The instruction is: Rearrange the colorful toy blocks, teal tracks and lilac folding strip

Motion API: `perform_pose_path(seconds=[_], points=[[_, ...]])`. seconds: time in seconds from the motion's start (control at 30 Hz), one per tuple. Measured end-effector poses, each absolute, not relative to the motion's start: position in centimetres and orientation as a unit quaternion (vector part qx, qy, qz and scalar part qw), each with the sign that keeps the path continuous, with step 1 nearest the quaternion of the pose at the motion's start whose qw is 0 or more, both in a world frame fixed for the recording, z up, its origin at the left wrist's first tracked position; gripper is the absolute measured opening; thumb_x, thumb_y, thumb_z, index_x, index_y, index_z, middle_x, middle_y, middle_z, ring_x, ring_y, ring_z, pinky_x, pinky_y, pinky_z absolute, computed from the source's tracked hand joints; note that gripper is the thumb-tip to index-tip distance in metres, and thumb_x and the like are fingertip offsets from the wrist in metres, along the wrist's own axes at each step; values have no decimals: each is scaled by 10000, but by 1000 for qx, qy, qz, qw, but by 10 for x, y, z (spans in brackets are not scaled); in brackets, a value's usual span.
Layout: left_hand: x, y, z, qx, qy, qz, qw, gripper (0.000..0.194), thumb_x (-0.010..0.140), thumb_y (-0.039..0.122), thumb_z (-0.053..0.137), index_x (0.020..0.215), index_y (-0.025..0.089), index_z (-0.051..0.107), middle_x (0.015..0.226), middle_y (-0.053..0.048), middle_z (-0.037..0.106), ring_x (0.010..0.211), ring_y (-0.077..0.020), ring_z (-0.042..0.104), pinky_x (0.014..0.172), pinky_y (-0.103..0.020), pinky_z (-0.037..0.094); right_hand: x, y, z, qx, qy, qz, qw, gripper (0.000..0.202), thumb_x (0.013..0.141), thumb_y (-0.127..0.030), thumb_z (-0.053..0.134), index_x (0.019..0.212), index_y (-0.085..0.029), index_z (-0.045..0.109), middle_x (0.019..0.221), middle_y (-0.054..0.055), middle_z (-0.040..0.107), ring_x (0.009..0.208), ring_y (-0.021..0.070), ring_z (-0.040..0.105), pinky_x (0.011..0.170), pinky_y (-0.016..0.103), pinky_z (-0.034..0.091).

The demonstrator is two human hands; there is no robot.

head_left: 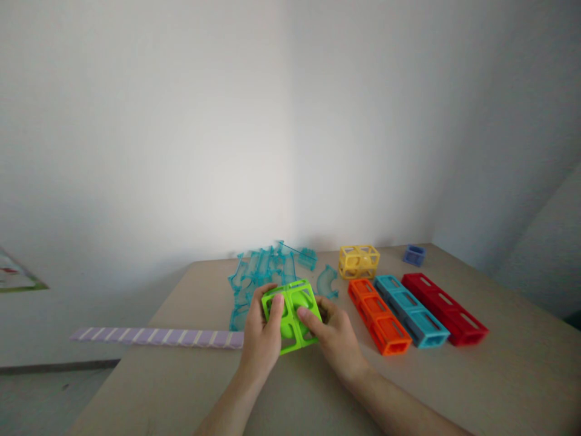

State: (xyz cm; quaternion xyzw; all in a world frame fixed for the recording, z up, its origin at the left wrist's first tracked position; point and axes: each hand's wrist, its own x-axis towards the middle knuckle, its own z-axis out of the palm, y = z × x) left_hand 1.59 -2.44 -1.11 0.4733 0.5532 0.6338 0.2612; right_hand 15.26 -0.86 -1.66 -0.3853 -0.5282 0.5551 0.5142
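Note:
A bright green plastic frame block (295, 339) with round and oval cut-outs is held up over the table between both hands. My left hand (263, 330) grips its left side, thumb on the near face. On the right side, my right hand (333, 333) holds it with the thumb pressed on the face and the other fingers behind, partly hidden. Just beyond the block lie several translucent teal track pieces (267, 266), and a curved teal piece (325, 281) lies apart from them.
To the right lie an orange block row (379, 318), a blue one (411, 312) and a red one (445, 309). A yellow frame block (358, 261) and a small purple block (414, 255) stand near the wall. A lilac striped strip (181, 338) overhangs the table's left edge.

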Motion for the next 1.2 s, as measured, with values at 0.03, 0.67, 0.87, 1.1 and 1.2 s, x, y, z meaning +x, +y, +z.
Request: perform_pose_path(seconds=[0.03, 0.67, 0.87, 1.1, 1.2], points=[[16, -25, -11, 471, 550, 638, 262, 337, 807, 463, 602, 1016, 202, 638, 961, -60, 667, 904, -223, 605, 795, -289, 447, 153, -9, -17, -387, -527, 555, 514, 414, 719, -488, 728, 931, -138, 665, 822, 59, 703, 691, 200, 636, 583, 274, 492], [19, -32, -9, 473, 400, 664, 418, 598, 655, 298, 784, 1178, 206, 510, 1023, -67, 647, 896, -208, 651, 773, -289, 528, 159, -13, -20, -285, -507, 560, 589, 343, 819, -415, 654, 1076, -189, 632, 998, 72, 689, 932, 237, 626, 772, 315, 487], [18, -29, -12, 451, 354, 642, 509, 438, 689, 258, 769, 1079, 170, 592, 1036, -93, 698, 939, -242, 664, 831, -359, 529, 163, -9, -24, -283, -475, 587, 591, 318, 847, -430, 619, 1042, -180, 645, 917, 65, 669, 770, 181, 614, 617, 256, 468], [13, -23, -18, 468, 338, 645, 500, 340, 724, 281, 738, 1025, 148, 653, 980, -91, 719, 862, -228, 678, 762, -323, 535, 161, -6, -27, -305, -478, 583, 582, 297, 829, -463, 630, 871, -170, 662, 699, 6, 587, 582, 121, 512, 505, 221, 398], [13, -24, -16, 473, 365, 647, 473, 339, 723, 287, 741, 1021, 152, 652, 975, -77, 720, 878, -213, 674, 773, -294, 528, 162, -6, -24, -323, -491, 571, 573, 296, 817, -457, 636, 926, -183, 658, 771, 29, 631, 665, 166, 572, 570, 258, 447]])
